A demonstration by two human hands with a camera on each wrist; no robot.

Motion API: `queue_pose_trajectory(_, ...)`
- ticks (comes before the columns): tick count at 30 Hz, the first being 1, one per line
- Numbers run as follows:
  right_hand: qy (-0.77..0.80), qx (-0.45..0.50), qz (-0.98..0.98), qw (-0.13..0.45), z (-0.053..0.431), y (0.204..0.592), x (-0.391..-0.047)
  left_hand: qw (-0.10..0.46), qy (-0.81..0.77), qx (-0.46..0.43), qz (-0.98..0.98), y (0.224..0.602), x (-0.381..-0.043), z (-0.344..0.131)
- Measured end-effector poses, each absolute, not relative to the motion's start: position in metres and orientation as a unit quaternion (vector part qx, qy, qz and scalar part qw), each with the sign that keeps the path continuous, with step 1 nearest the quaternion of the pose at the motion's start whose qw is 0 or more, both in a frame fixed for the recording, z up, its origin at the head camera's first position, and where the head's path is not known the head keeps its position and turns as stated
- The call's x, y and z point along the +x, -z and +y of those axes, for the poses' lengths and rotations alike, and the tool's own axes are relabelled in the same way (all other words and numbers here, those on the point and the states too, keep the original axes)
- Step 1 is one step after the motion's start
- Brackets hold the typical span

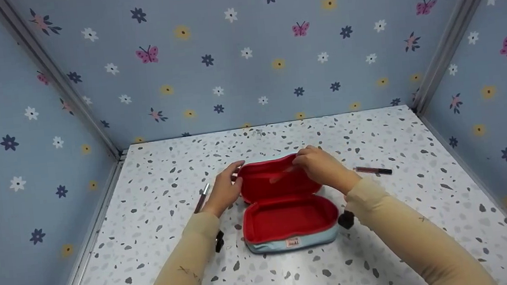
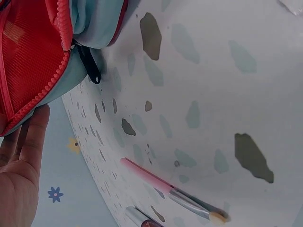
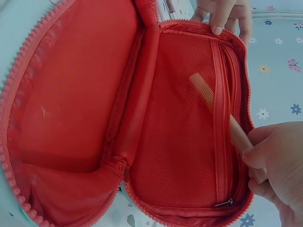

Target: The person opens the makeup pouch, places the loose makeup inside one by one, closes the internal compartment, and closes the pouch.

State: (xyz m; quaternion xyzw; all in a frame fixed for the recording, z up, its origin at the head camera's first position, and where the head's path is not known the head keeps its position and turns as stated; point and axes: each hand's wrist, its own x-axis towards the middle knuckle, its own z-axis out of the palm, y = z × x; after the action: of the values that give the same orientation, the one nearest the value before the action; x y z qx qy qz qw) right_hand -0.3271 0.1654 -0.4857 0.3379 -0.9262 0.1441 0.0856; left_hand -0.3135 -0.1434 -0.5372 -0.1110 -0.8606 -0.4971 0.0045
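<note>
A pouch (image 1: 273, 246), light blue outside and red inside, lies unzipped with its lid raised away from me. My left hand (image 1: 226, 189) pinches the lid's left edge, thumb on the inner side and fingers behind. At the lid's right side, my right hand (image 1: 323, 168) holds a slim peach-coloured stick (image 3: 240, 137) between thumb and fingers. In the right wrist view, the stick's far end sits behind the red mesh pocket (image 3: 175, 118) of the lid. The pouch's lower compartment (image 3: 71, 104) holds nothing visible. A black zipper pull (image 2: 89, 64) hangs at the pouch's side.
A slim dark tube with a silver end (image 1: 202, 198) lies left of the pouch. Near it is a pink-handled brush (image 2: 151, 179). On the right lies a brownish tube with a black cap (image 1: 373, 170). Flowered panels (image 1: 245, 59) enclose the speckled table (image 1: 163, 272).
</note>
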Motion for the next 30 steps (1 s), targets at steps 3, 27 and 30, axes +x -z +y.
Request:
queue_pose_trajectory(3, -0.154, 0.335, -0.926, 0.085, 0.165, 0.488, -0.327, 0.005, 0.498, -0.109, -0.86, 0.537, -0.314, -0.143)
queue_pose_trajectory(27, -0.208, 0.34, -0.913, 0.092, 0.154, 0.514, -0.322, -0.001, 0.5, -0.11, -0.859, 0.537, -0.313, -0.142)
queue_pose_trajectory(30, -0.216, 0.334, -0.914, 0.081, 0.154, 0.516, -0.323, -0.001, 0.497, -0.107, -0.861, 0.537, -0.312, -0.142)
